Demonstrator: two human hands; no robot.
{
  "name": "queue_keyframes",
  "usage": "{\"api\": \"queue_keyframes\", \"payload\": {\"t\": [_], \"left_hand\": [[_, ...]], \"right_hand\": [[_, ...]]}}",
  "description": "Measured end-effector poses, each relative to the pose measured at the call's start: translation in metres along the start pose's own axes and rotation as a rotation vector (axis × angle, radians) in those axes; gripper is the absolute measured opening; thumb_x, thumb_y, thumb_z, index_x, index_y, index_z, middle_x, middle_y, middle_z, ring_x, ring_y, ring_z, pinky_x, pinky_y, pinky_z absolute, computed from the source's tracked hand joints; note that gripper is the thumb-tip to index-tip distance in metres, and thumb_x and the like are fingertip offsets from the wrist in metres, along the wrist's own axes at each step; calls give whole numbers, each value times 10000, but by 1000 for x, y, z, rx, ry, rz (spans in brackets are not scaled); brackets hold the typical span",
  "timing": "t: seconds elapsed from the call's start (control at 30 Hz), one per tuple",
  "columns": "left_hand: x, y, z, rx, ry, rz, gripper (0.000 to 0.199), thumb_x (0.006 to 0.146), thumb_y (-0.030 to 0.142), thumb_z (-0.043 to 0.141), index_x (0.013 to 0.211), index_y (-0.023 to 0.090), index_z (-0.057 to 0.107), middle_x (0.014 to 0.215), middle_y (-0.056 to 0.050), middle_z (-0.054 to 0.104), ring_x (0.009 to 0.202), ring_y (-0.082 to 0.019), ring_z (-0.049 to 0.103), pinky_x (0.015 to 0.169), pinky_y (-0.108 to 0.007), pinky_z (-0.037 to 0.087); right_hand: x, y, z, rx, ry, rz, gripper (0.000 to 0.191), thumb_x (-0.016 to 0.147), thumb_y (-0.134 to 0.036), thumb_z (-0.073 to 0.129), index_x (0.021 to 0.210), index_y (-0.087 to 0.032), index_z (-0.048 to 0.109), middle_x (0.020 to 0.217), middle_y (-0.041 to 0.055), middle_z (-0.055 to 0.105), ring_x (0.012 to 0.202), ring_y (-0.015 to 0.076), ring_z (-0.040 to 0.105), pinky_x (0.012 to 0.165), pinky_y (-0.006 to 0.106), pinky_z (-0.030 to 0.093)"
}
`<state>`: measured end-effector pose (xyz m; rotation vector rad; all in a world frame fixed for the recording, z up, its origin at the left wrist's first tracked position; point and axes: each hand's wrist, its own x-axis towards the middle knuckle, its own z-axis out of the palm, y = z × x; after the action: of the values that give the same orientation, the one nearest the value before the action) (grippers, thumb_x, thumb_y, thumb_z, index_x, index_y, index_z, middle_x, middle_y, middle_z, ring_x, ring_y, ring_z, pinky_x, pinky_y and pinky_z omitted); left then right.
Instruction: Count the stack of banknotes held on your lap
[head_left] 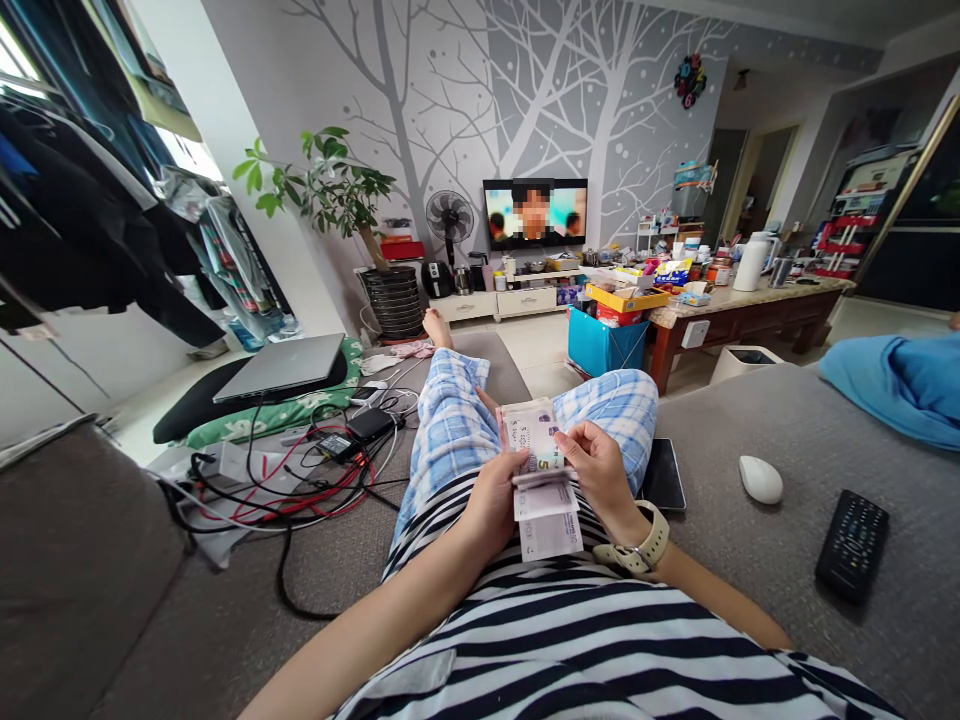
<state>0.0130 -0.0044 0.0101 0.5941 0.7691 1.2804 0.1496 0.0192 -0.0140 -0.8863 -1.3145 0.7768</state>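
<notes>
A stack of banknotes (531, 430) is held above my lap, with a large 5 on the top note. My left hand (493, 498) grips the stack from the left, its thumb lying on the near edge. With thumb and fingers pinched, my right hand (598, 470) holds the right edge of the notes. Below the stack, loose banknotes (550, 535) hang or lie against my striped shirt; I cannot tell whether they are joined to the stack. A beige watch (651, 540) is on my right wrist.
On the sofa (750, 430) to the right are a tablet (663, 475), a white mouse (760, 480) and a black remote (853, 546). Tangled cables (300, 480) and a laptop (281, 365) lie to the left. A cluttered table (720, 310) stands ahead.
</notes>
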Motion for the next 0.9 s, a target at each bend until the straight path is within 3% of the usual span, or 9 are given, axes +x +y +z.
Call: {"api": "queue_keyframes", "payload": {"t": [0.47, 0.7, 0.9], "left_hand": [[-3, -1, -1, 93, -5, 36, 171, 709, 125, 638, 863, 120, 713, 664, -42, 705, 565, -171, 629, 653, -283, 505], [-4, 0, 5, 34, 9, -10, 208, 784, 210, 603, 923, 95, 707, 816, -93, 747, 724, -209, 693, 748, -302, 537], [-1, -2, 4, 19, 23, -9, 172, 766, 211, 581, 847, 109, 693, 803, -81, 748, 779, -227, 705, 714, -299, 541]], "right_hand": [[-1, 3, 1, -26, 7, 37, 345, 799, -455, 627, 613, -207, 475, 551, -48, 422, 530, 117, 370, 506, 255, 320], [-5, -2, 1, -51, -6, -7, 344, 841, -425, 586, 614, -207, 446, 569, -47, 403, 551, 117, 363, 522, 256, 307], [-10, -10, 0, -2, -46, -59, 343, 862, -427, 573, 629, -209, 448, 570, -50, 391, 546, 114, 355, 519, 254, 310]]}}
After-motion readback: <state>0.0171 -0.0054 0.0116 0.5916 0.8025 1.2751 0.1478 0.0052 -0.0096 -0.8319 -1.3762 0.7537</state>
